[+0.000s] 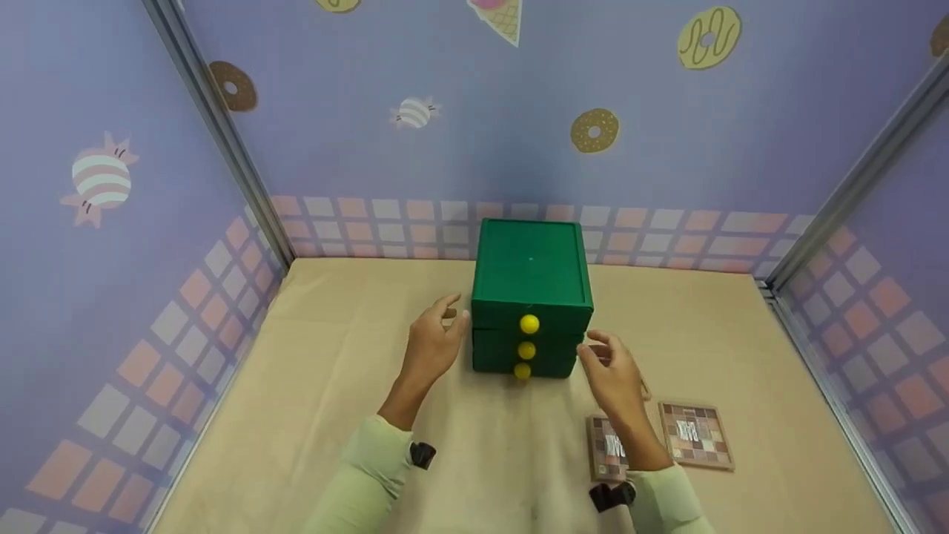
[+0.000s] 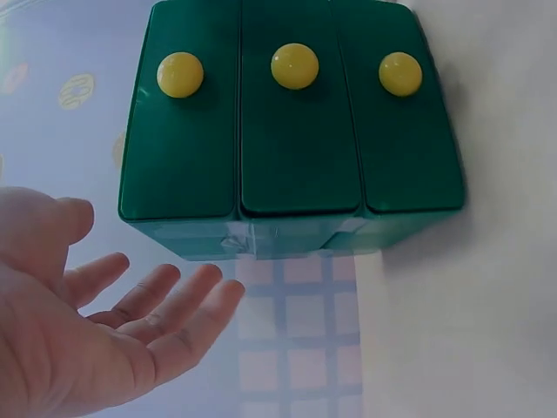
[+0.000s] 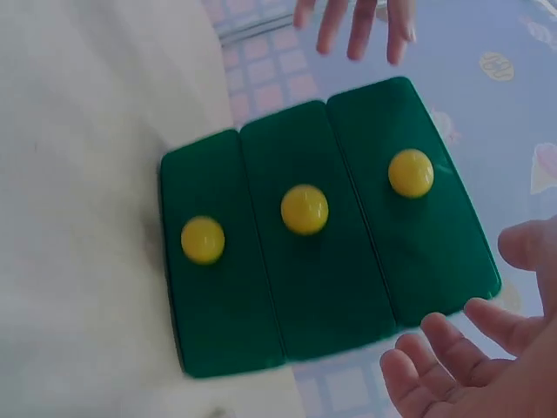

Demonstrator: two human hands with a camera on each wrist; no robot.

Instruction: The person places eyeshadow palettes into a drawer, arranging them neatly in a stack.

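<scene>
A green cabinet of three stacked drawers (image 1: 530,263) stands near the back wall. Each drawer front carries a round yellow knob (image 1: 529,324), and all three drawers are closed. Beside the cabinet's left side is my left hand (image 1: 434,340), its fingers loosely spread and holding nothing. On the opposite side my right hand (image 1: 614,374) has its fingertips close to the lower right edge, also with nothing in it. In the left wrist view, a gap shows between the left fingers (image 2: 187,313) and the cabinet. The right wrist view shows relaxed right fingers (image 3: 452,348) near the top drawer.
Two flat cases with brown checkered squares lie on the beige tabletop (image 1: 356,311) at the right: one case (image 1: 695,435) in full view, another case (image 1: 606,449) partly under my right forearm. An edge of something similar peeks out behind my right wrist. Patterned walls (image 1: 445,163) enclose the table.
</scene>
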